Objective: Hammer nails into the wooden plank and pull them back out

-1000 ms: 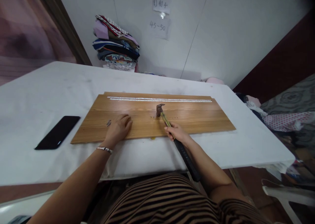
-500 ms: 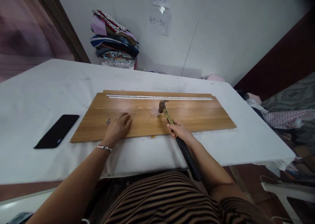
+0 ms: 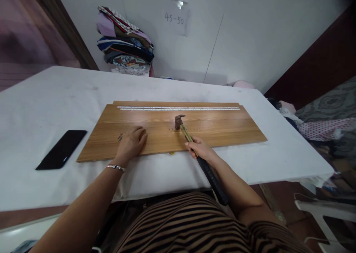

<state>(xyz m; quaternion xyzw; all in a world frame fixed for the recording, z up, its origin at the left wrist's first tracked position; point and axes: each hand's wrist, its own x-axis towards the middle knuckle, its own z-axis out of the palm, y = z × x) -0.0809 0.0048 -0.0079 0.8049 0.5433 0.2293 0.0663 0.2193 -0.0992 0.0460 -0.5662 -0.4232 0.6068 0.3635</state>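
My right hand (image 3: 199, 148) is wrapped around the handle of a claw hammer (image 3: 189, 137), at the yellowish part above the black grip. The hammer's rusty head is down at the middle of a wooden board (image 3: 222, 123), among a row of small dark dots that look like nails or holes. Whether the head touches a nail is hidden. My left hand (image 3: 132, 142) lies on the board's left part, fingers extended and slightly bent, with nothing visible in it. Just left of that hand sits a small heap of nails (image 3: 120, 136).
Two white measuring strips (image 3: 178, 108) run along the board's far edge. A black phone (image 3: 61, 149) lies left of the board on the white-covered table (image 3: 83, 90). Folded clothes (image 3: 125, 42) are stacked against the wall behind. A white chair (image 3: 328, 219) stands at lower right.
The hammer head has come down closer to the board and moved slightly left, together with my right hand. My left hand stays in its place on the board. The view has shifted a little.
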